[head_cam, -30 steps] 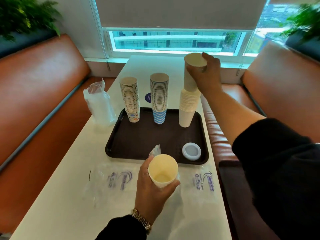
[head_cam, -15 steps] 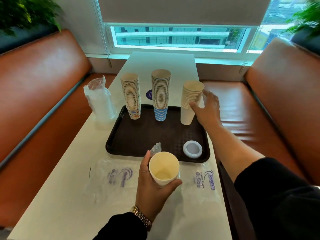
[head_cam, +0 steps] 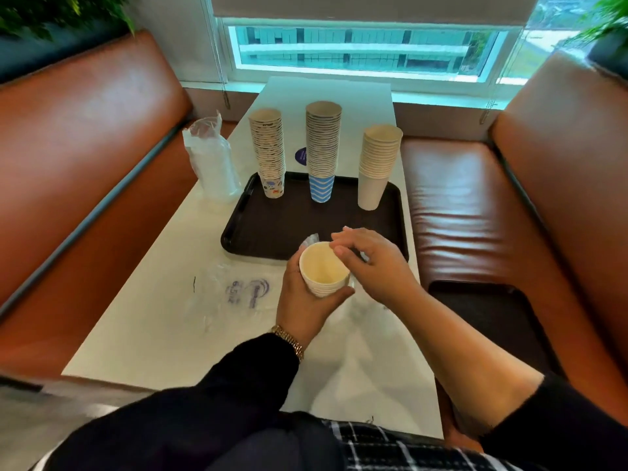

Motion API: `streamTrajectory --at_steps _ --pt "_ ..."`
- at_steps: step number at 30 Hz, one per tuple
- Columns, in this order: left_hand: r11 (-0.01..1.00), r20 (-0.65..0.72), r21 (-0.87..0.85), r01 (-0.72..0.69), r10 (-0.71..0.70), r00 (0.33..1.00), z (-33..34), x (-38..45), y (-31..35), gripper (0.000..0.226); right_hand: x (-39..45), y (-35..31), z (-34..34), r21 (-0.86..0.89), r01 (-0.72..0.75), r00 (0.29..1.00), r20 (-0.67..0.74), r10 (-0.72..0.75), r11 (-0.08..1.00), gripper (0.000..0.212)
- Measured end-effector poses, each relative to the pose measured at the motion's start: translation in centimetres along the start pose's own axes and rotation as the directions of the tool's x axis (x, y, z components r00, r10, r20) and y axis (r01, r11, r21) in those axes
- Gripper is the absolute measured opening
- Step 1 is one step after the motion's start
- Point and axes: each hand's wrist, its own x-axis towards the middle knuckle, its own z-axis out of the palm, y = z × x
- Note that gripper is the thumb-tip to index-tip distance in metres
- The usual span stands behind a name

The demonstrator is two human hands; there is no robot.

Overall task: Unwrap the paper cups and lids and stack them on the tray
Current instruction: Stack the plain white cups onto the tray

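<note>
Head view: left hand [head_cam: 302, 300] gripping short stack of cream paper cups [head_cam: 323, 269] above white counter [head_cam: 163, 300]; right hand [head_cam: 370, 263] at rim, fingers loosely curled, empty.

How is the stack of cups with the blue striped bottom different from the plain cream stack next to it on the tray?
The blue-striped stack stands taller than the plain cream stack. Its bottom cup shows blue and white wavy stripes, while the cream stack's bottom cup is plain. It stands in the middle of the tray's far side; the cream stack is at the right end. Both stand upright, mouths up, untouched by either hand.
</note>
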Motion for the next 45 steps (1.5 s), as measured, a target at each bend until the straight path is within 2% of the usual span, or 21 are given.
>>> streamTrajectory --at_steps 3,6,11,14,19,24,26,28,31,33,35,38,40,43,45 --pt "0.999 0.031 -0.035 0.012 -0.011 0.999 -0.2 0.2 -0.4 0.097 -1.8 0.3 0.5 -0.159 0.153 0.985 0.100 -0.138 0.975 0.016" --pt "0.998 0.062 -0.046 0.037 -0.034 0.997 -0.4 0.3 -0.7 0.101 -2.6 0.2 0.4 -0.333 0.326 0.943 0.179 -0.280 0.885 0.014" --pt "0.998 0.071 -0.048 0.042 -0.039 0.997 -0.6 0.3 -0.9 0.102 -2.3 -1.1 0.0 -0.536 0.401 0.914 0.289 -0.285 0.743 0.023" --pt "0.998 0.082 -0.050 0.042 -0.038 0.996 -0.6 0.1 -0.8 0.099 -2.0 -1.6 -0.2 -0.570 0.437 0.896 0.339 -0.285 0.696 0.024" --pt "0.999 0.074 -0.004 0.047 -0.047 0.996 -0.8 0.0 0.0 0.090 -1.8 -2.2 -0.3 -0.599 0.472 0.881 0.334 -0.334 0.647 0.022" --pt "1.000 0.040 -0.002 0.031 -0.030 0.999 -0.6 -0.4 0.1 0.084 -1.4 -2.6 -1.5 -0.559 0.433 0.887 0.126 -0.443 0.707 0.018" --pt "1.000 0.034 -0.011 0.020 -0.019 0.999 -0.5 -0.4 0.2 0.083 -1.5 -2.5 -1.3 -0.509 0.359 0.926 0.088 -0.368 0.782 0.025" --pt "1.000 0.036 -0.008 0.025 -0.024 0.999 -0.5 -0.4 0.2 0.083 -1.8 -1.9 -0.7 -0.419 0.227 0.973 0.069 -0.219 0.879 0.050" --pt "1.000 0.032 0.005 0.025 -0.025 0.999 -0.5 -0.4 -0.1 0.084 -2.2 -1.3 0.5 -0.042 -0.014 1.000 0.026 0.015 0.999 0.097" --pt "1.000 0.030 0.006 0.029 -0.029 0.999 -0.6 -0.5 -0.2 0.082 -2.1 -1.0 1.3 0.182 -0.153 0.988 0.063 0.144 0.971 0.112" --pt "1.000 0.023 -0.002 0.020 -0.020 1.000 -0.7 -0.5 -0.5 0.081 -1.9 -0.5 2.2 0.262 -0.214 0.976 0.105 0.193 0.941 0.108" --pt "1.000 0.021 -0.005 0.020 -0.020 1.000 -0.7 -0.4 -0.5 0.083 -1.2 0.1 3.0 0.306 -0.200 0.979 0.099 0.178 0.931 0.092" --pt "1.000 0.025 0.005 0.014 -0.015 1.000 -0.7 -0.4 -0.5 0.084 -0.6 -0.2 2.7 0.383 -0.184 0.983 0.079 0.167 0.905 0.090" --pt "1.000 0.027 0.027 0.003 -0.004 1.000 -0.8 -0.5 -0.8 0.093 0.9 -1.9 0.8 0.576 -0.094 0.993 0.000 0.115 0.812 0.080" --pt "0.999 0.029 0.046 0.008 -0.009 1.000 -0.8 -0.6 -1.1 0.097 2.6 -2.9 -0.9 0.627 -0.005 0.995 -0.078 0.069 0.779 0.074"
